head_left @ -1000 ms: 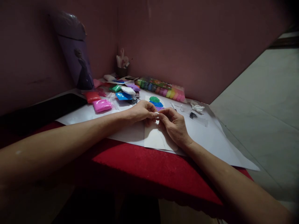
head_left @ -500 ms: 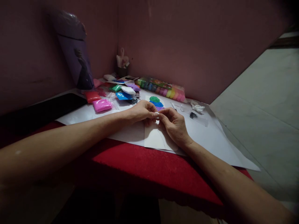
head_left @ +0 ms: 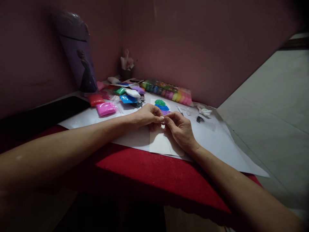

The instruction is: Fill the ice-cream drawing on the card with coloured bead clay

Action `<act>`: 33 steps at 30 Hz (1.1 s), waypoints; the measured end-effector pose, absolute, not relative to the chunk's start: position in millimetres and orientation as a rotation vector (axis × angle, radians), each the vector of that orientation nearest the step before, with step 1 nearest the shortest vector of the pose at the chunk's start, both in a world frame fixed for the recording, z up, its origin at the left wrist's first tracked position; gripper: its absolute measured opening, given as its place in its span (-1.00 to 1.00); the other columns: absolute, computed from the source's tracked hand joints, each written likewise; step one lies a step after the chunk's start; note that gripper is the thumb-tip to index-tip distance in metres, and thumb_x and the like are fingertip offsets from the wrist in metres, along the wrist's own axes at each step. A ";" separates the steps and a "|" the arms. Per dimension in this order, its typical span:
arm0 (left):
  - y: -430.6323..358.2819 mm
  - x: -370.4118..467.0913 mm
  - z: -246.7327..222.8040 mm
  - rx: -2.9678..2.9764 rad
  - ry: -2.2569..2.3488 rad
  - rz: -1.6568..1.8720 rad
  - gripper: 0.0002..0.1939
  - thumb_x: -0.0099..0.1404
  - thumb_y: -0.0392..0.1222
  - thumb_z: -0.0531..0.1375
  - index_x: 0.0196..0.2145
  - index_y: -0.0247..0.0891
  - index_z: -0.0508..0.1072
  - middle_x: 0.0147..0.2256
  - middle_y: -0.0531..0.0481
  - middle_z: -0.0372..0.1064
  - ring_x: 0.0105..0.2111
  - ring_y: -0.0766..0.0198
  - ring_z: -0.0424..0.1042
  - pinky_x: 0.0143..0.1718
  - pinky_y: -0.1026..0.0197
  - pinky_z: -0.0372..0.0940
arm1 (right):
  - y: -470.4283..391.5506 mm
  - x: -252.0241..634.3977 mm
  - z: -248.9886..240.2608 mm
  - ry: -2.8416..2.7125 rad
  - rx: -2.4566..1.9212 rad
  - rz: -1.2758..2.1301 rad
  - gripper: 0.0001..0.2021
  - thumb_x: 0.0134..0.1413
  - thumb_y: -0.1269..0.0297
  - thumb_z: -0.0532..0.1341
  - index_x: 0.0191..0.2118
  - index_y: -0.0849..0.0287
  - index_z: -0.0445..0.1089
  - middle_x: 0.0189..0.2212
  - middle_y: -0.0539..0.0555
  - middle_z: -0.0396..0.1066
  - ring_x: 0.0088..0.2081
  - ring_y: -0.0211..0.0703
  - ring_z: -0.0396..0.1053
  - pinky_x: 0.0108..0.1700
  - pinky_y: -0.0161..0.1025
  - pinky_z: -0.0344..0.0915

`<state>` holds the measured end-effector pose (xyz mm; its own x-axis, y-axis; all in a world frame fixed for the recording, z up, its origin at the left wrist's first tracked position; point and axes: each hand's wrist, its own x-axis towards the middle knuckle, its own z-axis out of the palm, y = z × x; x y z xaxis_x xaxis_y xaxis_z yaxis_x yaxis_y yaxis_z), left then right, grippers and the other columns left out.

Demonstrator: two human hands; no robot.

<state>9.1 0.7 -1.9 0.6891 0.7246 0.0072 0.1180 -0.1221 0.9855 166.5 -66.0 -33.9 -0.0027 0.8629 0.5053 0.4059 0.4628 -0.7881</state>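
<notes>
Between the fingertips of both hands is a small piece of white clay [head_left: 162, 119]. My left hand [head_left: 150, 116] pinches it from the left with thumb and fingers. From the other side my right hand [head_left: 180, 127] pinches the same piece, so the fingertips nearly meet. Both hands hover over a white card [head_left: 160, 145]. Its upper part carries textured patches of green clay [head_left: 159, 102], blue clay [head_left: 161, 107] and purple clay [head_left: 166, 112]. My fingers hide the card's middle.
Left of my hands lie bags of pink clay [head_left: 105, 109], red clay [head_left: 94, 100] and blue clay [head_left: 127, 99]. A long multicoloured clay pack [head_left: 166, 91] lies along the wall. White clay [head_left: 204, 111] and a black clump [head_left: 200, 119] sit at right. A dark flat object [head_left: 48, 111] lies left.
Almost nothing differs. The fingertips have shifted very slightly around the white piece, and both hands stay over the card.
</notes>
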 end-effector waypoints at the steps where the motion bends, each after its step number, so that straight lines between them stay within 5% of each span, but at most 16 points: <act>1: 0.6 9.2 -1.8 1.643 0.703 0.595 -0.86 0.25 -0.40 0.22 -0.47 -0.39 0.35 -0.68 0.08 0.32 -0.71 0.42 0.31 -0.62 0.36 0.23 | -65.8 166.5 -33.9 -1.618 -1.128 0.495 -0.88 0.18 0.24 0.22 -0.33 0.15 0.40 -0.50 -0.05 0.39 -0.50 -0.31 0.31 -0.42 -0.28 0.27; 33: 1.4 9.5 -2.0 1.744 0.736 0.551 -0.88 0.27 -0.38 0.20 -0.44 -0.39 0.37 -0.69 0.07 0.32 -0.70 0.40 0.33 -0.61 0.34 0.26 | -66.4 166.0 -34.1 -1.647 -1.152 0.489 -0.90 0.16 0.27 0.23 -0.35 0.16 0.38 -0.49 -0.05 0.39 -0.51 -0.31 0.32 -0.42 -0.29 0.26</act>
<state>9.5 1.4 -2.0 0.6976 0.7165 0.0000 0.2015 -0.1962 0.9596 166.0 -66.4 -34.1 -0.0192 0.8627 0.5053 0.4473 0.4595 -0.7674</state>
